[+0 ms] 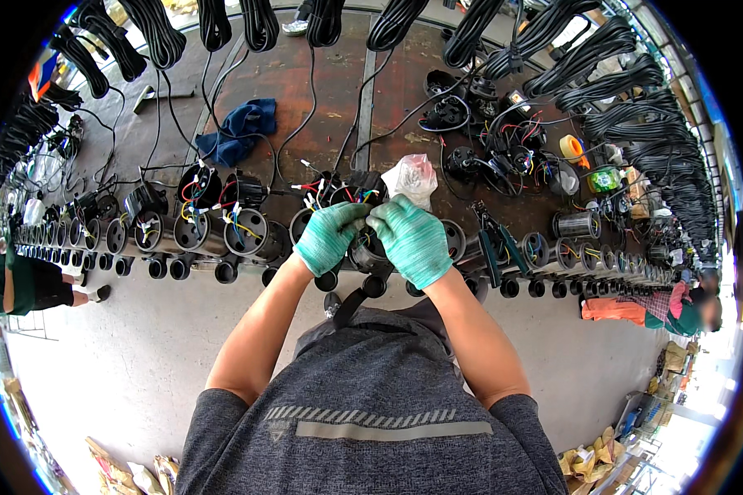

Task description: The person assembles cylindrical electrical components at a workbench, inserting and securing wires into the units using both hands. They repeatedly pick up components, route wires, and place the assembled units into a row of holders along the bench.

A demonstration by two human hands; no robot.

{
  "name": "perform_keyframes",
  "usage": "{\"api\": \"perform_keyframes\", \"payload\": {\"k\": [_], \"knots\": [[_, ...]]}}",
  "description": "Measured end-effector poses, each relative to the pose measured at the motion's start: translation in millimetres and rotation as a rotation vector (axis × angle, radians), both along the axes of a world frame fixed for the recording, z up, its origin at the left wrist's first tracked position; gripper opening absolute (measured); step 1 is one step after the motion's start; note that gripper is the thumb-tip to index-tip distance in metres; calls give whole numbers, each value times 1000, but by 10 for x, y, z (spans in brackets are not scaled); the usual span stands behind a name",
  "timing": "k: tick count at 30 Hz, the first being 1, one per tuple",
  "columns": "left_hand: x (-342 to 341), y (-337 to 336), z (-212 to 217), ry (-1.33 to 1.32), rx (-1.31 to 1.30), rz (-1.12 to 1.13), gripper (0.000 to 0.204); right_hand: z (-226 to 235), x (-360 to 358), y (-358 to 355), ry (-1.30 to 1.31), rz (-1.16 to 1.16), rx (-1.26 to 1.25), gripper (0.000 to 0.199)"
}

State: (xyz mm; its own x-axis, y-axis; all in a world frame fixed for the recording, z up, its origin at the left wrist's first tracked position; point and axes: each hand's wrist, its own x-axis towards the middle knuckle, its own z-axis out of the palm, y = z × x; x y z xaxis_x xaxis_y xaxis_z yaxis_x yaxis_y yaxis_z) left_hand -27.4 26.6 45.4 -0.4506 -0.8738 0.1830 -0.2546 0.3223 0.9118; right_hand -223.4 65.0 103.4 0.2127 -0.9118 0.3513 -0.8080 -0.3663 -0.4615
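Both my hands wear green gloves and meet over a black round motor housing (pixel 366 250) at the front edge of the brown workbench (pixel 289 82). My left hand (pixel 328 237) pinches at the coloured wires (pixel 357 196) coming out of its top. My right hand (pixel 411 239) closes over the housing's right side, fingers bent toward the left hand. What lies between the fingertips is hidden.
A long row of similar black housings (pixel 191 233) with coloured wires runs along the bench edge. Coiled black cables (pixel 153 29) hang at the back. A blue rag (pixel 239 128), a clear plastic bag (pixel 411 177), pliers (pixel 494 239) and tape rolls (pixel 571 148) lie on the bench. People stand at far left and right.
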Motion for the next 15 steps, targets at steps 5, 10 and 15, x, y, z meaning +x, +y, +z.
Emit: {"api": "perform_keyframes", "payload": {"k": [5, 10, 15], "knots": [[-24, 5, 84, 37, 378, 53, 27, -119, -187, 61, -128, -40, 20, 13], [-36, 36, -53, 104, 98, 82, 26, -351, -148, 183, 191, 68, 114, 20], [-57, 42, -41, 141, 97, 85, 25, -589, -153, 35, 301, 117, 20, 19]]}}
